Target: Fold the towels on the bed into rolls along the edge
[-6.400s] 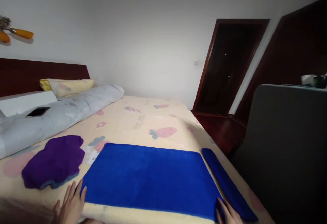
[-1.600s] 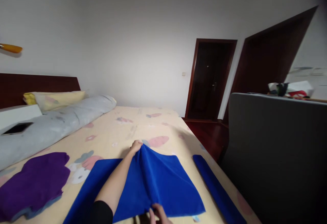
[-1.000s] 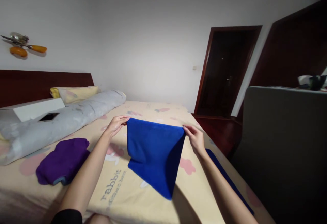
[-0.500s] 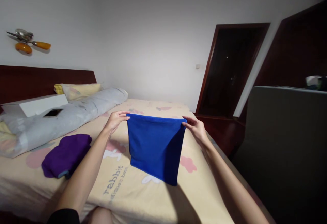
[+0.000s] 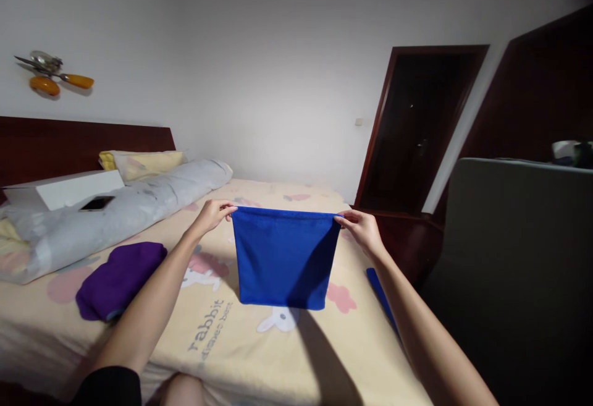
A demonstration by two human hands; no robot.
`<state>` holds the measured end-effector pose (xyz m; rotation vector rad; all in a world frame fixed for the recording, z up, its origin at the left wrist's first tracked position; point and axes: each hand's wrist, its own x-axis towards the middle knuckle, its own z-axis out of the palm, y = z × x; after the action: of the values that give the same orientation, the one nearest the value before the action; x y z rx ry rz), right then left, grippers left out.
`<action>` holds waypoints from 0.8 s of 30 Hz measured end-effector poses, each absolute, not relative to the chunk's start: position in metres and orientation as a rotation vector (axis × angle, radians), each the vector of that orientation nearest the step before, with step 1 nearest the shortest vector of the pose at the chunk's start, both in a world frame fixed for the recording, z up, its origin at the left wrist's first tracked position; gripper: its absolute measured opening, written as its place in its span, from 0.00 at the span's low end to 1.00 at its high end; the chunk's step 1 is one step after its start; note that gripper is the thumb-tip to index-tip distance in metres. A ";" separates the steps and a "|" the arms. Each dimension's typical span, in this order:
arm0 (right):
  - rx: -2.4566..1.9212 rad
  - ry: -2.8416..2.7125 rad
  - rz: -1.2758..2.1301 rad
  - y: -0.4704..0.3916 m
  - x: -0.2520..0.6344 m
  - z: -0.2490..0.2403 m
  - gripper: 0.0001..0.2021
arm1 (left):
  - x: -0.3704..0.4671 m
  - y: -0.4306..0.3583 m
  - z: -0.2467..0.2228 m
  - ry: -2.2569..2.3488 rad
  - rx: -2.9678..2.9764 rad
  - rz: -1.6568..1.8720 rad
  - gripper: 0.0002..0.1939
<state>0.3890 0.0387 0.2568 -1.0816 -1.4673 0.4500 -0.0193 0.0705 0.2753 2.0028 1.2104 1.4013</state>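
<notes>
A blue cloth [image 5: 282, 257] hangs spread out, roughly square, between my two hands over the bed. My left hand [image 5: 217, 213] pinches its upper left corner between thumb and fingers. At the upper right corner, my right hand [image 5: 364, 228] grips it the same way. The cloth's lower edge is nearly level, just above or touching the sheet; I cannot tell which. A bunched purple cloth [image 5: 119, 279] lies on the bed beside my left forearm. Beyond my right forearm shows a narrow blue strip [image 5: 382, 301], partly hidden by the arm.
The bed's yellow printed sheet [image 5: 222, 356] spreads beneath. Along the headboard [image 5: 83, 140] lie a long grey bolster [image 5: 171, 190], a phone [image 5: 97, 203], a white box [image 5: 78, 190] and a pillow [image 5: 148, 165]. A dark chair back [image 5: 514, 257] stands to the right.
The cloth's lower edge has swung from slanting to nearly level. My right hand has shifted slightly right and the cloth is stretched wider. A blue strip now shows beside my right forearm.
</notes>
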 end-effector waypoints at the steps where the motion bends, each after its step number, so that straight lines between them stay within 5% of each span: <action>1: -1.088 -1.481 0.454 0.039 0.390 0.258 0.24 | -0.020 0.069 0.276 1.211 2.021 1.393 0.11; 9: -1.180 -1.538 0.508 0.047 0.406 0.265 0.19 | -0.023 0.076 0.267 1.196 1.953 1.378 0.18; 24: -0.978 -1.227 0.660 0.137 0.382 0.254 0.26 | 0.024 0.152 0.261 1.073 1.424 1.691 0.23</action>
<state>0.3822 0.1375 0.2535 -0.9784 -1.2266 0.6602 0.0239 0.1517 0.2613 1.4240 1.0731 1.6910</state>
